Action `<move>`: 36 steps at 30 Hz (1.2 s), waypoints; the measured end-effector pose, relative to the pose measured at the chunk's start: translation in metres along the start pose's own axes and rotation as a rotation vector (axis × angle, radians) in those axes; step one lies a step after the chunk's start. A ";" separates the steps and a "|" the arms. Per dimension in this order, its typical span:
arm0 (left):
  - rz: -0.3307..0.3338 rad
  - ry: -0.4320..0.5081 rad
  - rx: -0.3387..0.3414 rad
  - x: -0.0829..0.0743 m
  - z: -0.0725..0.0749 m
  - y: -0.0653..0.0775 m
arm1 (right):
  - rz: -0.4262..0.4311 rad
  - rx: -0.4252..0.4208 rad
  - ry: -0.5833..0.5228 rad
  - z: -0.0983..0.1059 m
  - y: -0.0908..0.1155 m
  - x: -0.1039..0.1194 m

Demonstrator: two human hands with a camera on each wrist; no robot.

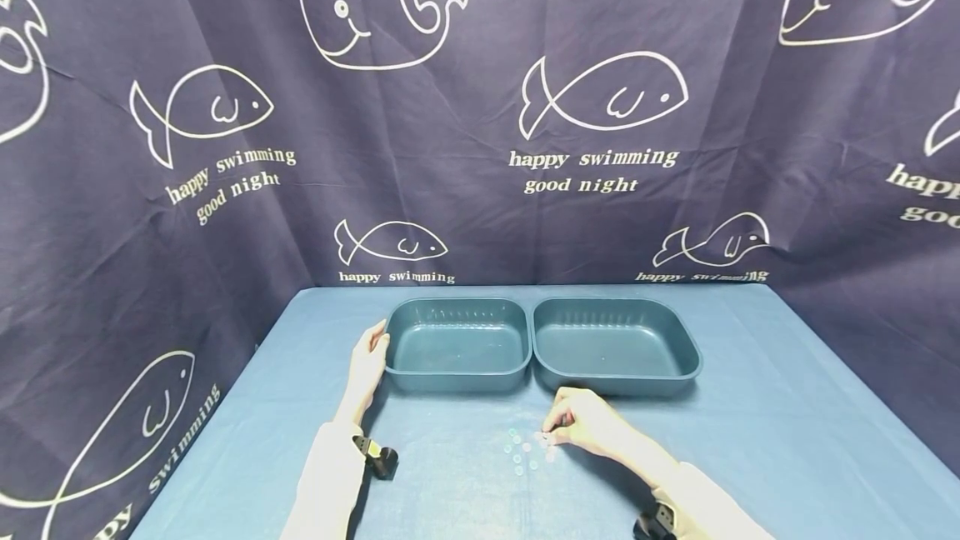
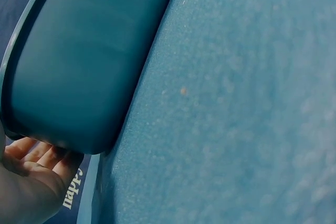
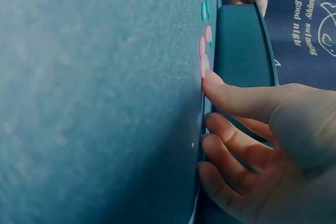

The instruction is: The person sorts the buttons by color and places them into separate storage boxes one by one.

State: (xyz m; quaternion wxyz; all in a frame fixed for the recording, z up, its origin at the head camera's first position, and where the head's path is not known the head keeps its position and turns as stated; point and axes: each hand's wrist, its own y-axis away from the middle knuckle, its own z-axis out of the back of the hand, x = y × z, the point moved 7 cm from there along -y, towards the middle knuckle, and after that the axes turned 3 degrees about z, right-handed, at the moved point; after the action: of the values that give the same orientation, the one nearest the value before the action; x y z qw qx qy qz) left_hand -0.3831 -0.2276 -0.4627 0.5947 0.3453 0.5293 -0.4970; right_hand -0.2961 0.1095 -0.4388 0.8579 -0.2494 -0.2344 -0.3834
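Two teal plastic bins stand side by side on the table. My left hand (image 1: 369,361) holds the left bin (image 1: 457,382) at its left end; in the left wrist view the fingers (image 2: 50,156) lie against the bin's outer wall. In front of the right bin (image 1: 615,386), my right hand (image 1: 588,423) is low over the table, thumb and index finger pinching at a small pink disc (image 3: 203,66). The index fingertip is hidden behind the thumb in the right wrist view. Several small green discs (image 3: 205,10) and pink discs lie flat beside those fingertips.
Blue cloth covers the table (image 1: 442,457). A dark curtain (image 1: 480,123) with white fish and whale drawings hangs behind and at both sides. Each wrist wears a black camera, the left wrist camera (image 1: 384,462) lying close above the cloth.
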 end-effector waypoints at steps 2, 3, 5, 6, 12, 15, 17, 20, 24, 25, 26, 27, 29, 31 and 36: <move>-0.001 -0.003 0.000 0.000 0.000 -0.001 | -0.002 -0.001 -0.008 0.000 0.000 0.000; -0.003 -0.002 -0.001 0.000 0.000 -0.001 | -0.003 -0.002 -0.012 0.000 0.001 0.000; -0.002 -0.001 0.000 0.000 0.000 -0.001 | -0.001 -0.006 -0.018 0.000 0.001 0.001; -0.003 0.000 0.000 0.000 0.000 -0.001 | 0.001 -0.008 -0.018 0.001 0.001 0.001; 0.002 0.000 0.000 0.001 0.000 0.000 | 0.007 -0.006 -0.022 0.001 0.003 0.001; 0.004 0.005 0.000 0.001 0.000 0.000 | 0.001 -0.008 -0.035 0.001 0.004 0.001; 0.002 0.009 -0.001 0.001 0.000 0.000 | -0.011 -0.016 -0.034 0.001 0.005 0.000; -0.002 0.010 -0.004 0.000 0.000 0.000 | -0.030 -0.039 -0.027 0.005 0.005 0.001; -0.001 0.002 -0.009 0.000 0.000 0.000 | -0.021 -0.081 -0.021 0.010 0.004 0.003; 0.000 0.002 -0.009 0.000 0.000 0.000 | -0.013 -0.090 -0.024 0.012 0.004 0.004; 0.000 -0.001 -0.010 0.000 0.000 0.000 | -0.003 -0.101 -0.027 0.013 0.004 0.005; 0.001 -0.001 -0.009 0.000 0.000 0.000 | 0.007 -0.111 -0.033 0.014 0.004 0.006; 0.001 0.000 -0.011 0.000 0.000 0.000 | 0.020 -0.130 -0.049 0.016 0.004 0.009; 0.001 0.001 -0.013 0.000 0.000 0.000 | 0.028 -0.147 -0.048 0.018 0.004 0.011; 0.003 0.012 -0.016 -0.001 0.000 0.001 | 0.023 -0.184 -0.040 0.023 0.003 0.015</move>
State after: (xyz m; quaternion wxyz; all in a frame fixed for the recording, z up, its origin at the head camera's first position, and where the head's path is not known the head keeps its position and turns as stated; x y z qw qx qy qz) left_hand -0.3822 -0.2271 -0.4619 0.5951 0.3443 0.5362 -0.4896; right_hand -0.2899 0.1168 -0.4134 0.8309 -0.3375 -0.2125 -0.3881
